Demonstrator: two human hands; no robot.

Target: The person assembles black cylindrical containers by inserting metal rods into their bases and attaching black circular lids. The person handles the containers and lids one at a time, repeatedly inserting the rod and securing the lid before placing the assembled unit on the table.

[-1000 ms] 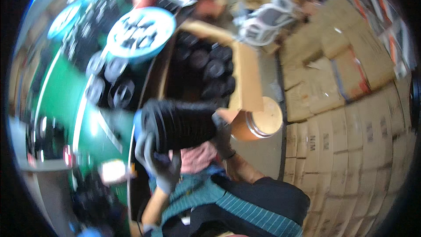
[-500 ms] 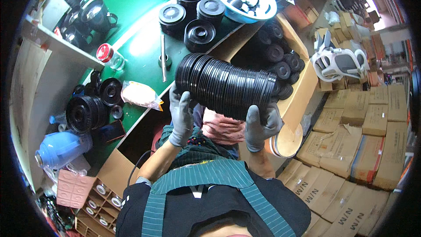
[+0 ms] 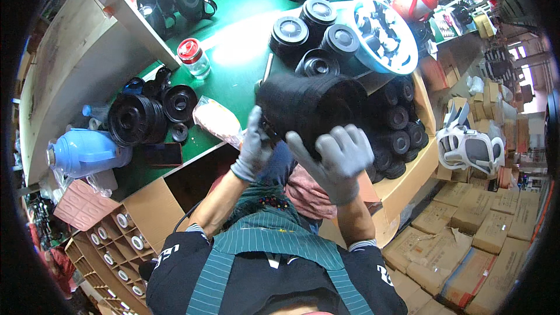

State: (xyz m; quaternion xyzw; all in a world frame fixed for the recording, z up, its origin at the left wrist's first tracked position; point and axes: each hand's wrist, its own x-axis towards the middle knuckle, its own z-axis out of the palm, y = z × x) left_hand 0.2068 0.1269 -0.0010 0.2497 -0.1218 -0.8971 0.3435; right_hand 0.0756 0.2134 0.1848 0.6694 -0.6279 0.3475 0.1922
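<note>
Two gloved hands, my left hand (image 3: 255, 149) and right hand (image 3: 338, 157), grasp one black stack of lids (image 3: 318, 108) lying sideways above the green bench's (image 3: 233, 52) near edge, long axis running left-right.

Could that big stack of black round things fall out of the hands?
It might. The stack of black parts is long, lies sideways, and is only squeezed at its ends by the left hand and right hand, so the middle could buckle and spill. Falling pieces could also knock the glass jar or the black parts standing on the green table.
</note>
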